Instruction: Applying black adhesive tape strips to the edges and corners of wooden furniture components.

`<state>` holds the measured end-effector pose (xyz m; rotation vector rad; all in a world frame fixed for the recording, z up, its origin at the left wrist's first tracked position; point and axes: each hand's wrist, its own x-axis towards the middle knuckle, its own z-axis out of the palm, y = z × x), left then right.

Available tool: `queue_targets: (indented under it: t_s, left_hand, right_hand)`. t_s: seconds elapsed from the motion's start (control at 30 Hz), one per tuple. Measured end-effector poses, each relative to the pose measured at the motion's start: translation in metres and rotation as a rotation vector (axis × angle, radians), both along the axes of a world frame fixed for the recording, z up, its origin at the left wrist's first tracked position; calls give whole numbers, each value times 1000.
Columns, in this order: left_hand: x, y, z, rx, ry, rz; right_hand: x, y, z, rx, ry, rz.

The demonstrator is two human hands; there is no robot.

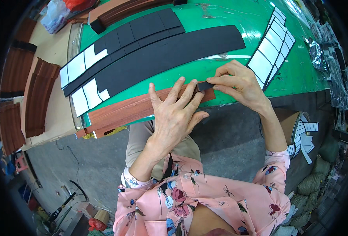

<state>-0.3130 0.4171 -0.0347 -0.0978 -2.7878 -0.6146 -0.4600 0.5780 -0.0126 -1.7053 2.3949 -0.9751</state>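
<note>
A reddish-brown wooden strip [123, 110] lies along the near edge of the green table. My left hand [174, 114] rests on it with fingers spread, index and middle fingertips by the strip's right end. Between the thumb and fingers of my right hand [238, 83] is a small black foam pad [205, 86], pinched by its right end. The pad's left end lies on the wood under or beside my left fingertips; the exact contact is hidden. Just beyond lie a long black foam sheet [170, 51] and a second sheet [138, 30] cut into pads, both with white backing exposed at the left.
White backing sheets [274, 41] with a cut grid lie at the right of the green table [217, 15]. More brown wooden pieces [42, 98] stand on the cardboard at left. A bin [282, 122] with white scraps is below right. A plastic bag [55, 16] sits far left.
</note>
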Motion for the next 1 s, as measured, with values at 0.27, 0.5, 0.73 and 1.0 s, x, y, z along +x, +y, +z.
queue_targets:
  t_s: [0.27,0.5,0.73,1.0]
  left_hand:
    - [0,0,0,2,2,-4]
    - [1,1,1,-19,8,-9]
    - [0,-3,1,-57,8,-45]
    - [2,-2,0,-83,34,-50]
  right_hand:
    - [0,0,0,3,9,2]
    - [-1,0,-5,-9,-4,10]
    - [-10,15,-19,-69,-160,-34]
    - [-1,21,-29,-147,-179,-86]
